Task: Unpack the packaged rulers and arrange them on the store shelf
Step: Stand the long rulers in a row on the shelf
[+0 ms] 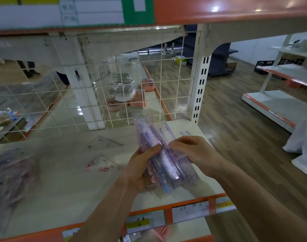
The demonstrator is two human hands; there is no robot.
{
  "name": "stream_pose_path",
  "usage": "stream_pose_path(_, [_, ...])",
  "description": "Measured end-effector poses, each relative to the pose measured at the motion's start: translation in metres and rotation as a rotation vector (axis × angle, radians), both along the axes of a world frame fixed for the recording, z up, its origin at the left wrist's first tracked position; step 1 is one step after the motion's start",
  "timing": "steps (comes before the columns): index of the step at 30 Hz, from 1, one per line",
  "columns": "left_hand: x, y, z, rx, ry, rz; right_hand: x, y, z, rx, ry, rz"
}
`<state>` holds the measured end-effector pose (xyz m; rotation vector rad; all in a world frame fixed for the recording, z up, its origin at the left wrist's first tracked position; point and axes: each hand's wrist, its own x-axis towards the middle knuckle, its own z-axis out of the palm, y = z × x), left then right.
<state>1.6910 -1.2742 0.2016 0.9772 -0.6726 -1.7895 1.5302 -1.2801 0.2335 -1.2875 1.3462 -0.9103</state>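
Store shelf [61, 180] below; left hand [140, 168] wraps ruler pack [166, 165] held just above it, right hand [196, 151] pinches its edge. Likely light, stiff, slick film: grip mid-length, not ends.

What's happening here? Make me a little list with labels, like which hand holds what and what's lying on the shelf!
place: store shelf with a wire grid back
left hand: grips the pack of rulers from its left side
right hand: fingers curled over the pack's right edge
rulers: clear purple, in see-through wrap, held above the shelf
also on shelf: clear set square, flat bag with red print
shelf edge: price labels
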Motion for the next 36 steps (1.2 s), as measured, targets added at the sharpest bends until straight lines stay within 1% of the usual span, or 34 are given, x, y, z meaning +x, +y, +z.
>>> stream_pose_path(2, [0.0,-0.001,0.0,-0.002,0.007,0.006,-0.002,0.002,0.002,0.037,-0.064,0.037])
stream_pose_path(4, [0.0,-0.001,0.0,0.001,0.012,0.005,-0.003,0.002,0.002,0.028,-0.091,0.034])
stream_pose_path(12, [0.001,0.001,0.002,0.023,-0.044,-0.027,0.003,-0.002,0.0,-0.005,-0.011,-0.076])
stream_pose_path(14, [0.001,0.002,0.004,0.012,-0.035,-0.037,0.004,-0.002,-0.001,0.005,-0.011,-0.055])
stream_pose_path(18, [0.0,0.005,0.006,-0.002,-0.023,-0.028,-0.001,0.001,0.001,0.1,-0.093,0.051])
stream_pose_path(20, [-0.001,0.007,0.008,-0.006,-0.029,-0.02,-0.006,0.003,0.002,0.109,-0.108,0.044])
stream_pose_path(24, [-0.002,0.007,0.007,0.006,-0.042,0.014,-0.026,-0.001,0.009,0.063,-0.026,-0.019])
stream_pose_path(26, [-0.002,0.006,0.007,0.001,-0.05,0.012,-0.043,-0.01,0.019,0.01,0.022,-0.093])
stream_pose_path(28, [-0.004,0.007,0.008,-0.005,-0.076,-0.001,-0.063,-0.02,0.028,-0.023,0.154,-0.175])
stream_pose_path(31, [-0.007,0.01,0.01,-0.006,-0.123,-0.016,-0.084,-0.031,0.03,0.019,0.321,-0.206])
stream_pose_path(34, [-0.009,0.012,0.013,0.009,-0.147,-0.015,-0.091,-0.039,0.019,0.07,0.4,-0.171])
stream_pose_path(36, [-0.011,0.011,0.013,0.011,-0.142,-0.022,-0.091,-0.045,0.011,0.089,0.406,-0.169])
